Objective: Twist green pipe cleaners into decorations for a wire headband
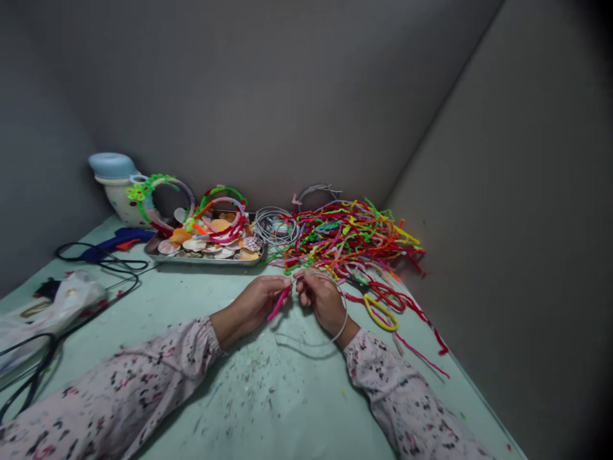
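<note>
My left hand (261,300) pinches a short piece of bright pink pipe cleaner (278,306), which hangs down from the fingertips. My right hand (323,299) is closed on a thin grey wire (343,316). The wire curves in an open loop over the back of that hand and down toward the table. Both sets of fingertips almost meet, where the pipe cleaner and the wire come together. Whether the pipe cleaner is wound on the wire there is too small to tell.
A metal tray (205,260) of seashells and pipe-cleaner-wrapped rings stands behind. Right of it lie a grey wire coil (275,227), a heap of coloured pipe cleaners (349,233) and yellow-handled scissors (380,313). At left are a blue glue gun (112,245), a plastic bag (71,297) and a lidded container (119,195).
</note>
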The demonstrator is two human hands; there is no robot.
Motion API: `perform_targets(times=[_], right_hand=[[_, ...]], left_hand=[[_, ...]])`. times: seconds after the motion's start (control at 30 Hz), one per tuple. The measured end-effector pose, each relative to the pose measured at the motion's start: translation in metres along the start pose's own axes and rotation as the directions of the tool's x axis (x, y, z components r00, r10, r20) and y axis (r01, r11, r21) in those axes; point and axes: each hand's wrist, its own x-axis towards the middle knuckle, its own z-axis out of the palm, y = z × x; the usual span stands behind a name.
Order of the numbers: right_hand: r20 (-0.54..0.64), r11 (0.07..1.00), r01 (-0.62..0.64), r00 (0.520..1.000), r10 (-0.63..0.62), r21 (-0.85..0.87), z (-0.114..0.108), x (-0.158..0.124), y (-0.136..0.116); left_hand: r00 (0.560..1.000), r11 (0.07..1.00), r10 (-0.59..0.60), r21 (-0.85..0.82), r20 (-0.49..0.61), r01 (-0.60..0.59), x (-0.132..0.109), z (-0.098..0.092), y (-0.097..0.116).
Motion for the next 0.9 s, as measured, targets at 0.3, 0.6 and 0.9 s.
perform_targets(times=[0.3, 0.6, 0.9], right_hand=[[-0.019, 1.0, -0.019, 1.0, 0.019, -0.018, -0.001, 0.001, 0.001], [-0.012, 0.999, 0.015, 1.0, -0.014, 0.034, 0.002, 0.0, -0.004], [-0.121, 0.971, 0.121, 0.982, -0.148, -0.204, 0.006, -0.003, -0.008]], left_hand=[[1.0, 0.998, -0.014, -0.057, 0.007, 0.014, 0.001, -0.002, 0.0], [0.998, 0.992, -0.066, -0.112, 0.011, 0.067, 0.004, -0.006, -0.001], [0.999, 0.998, 0.031, -0.052, -0.017, -0.031, 0.001, -0.001, -0.006]])
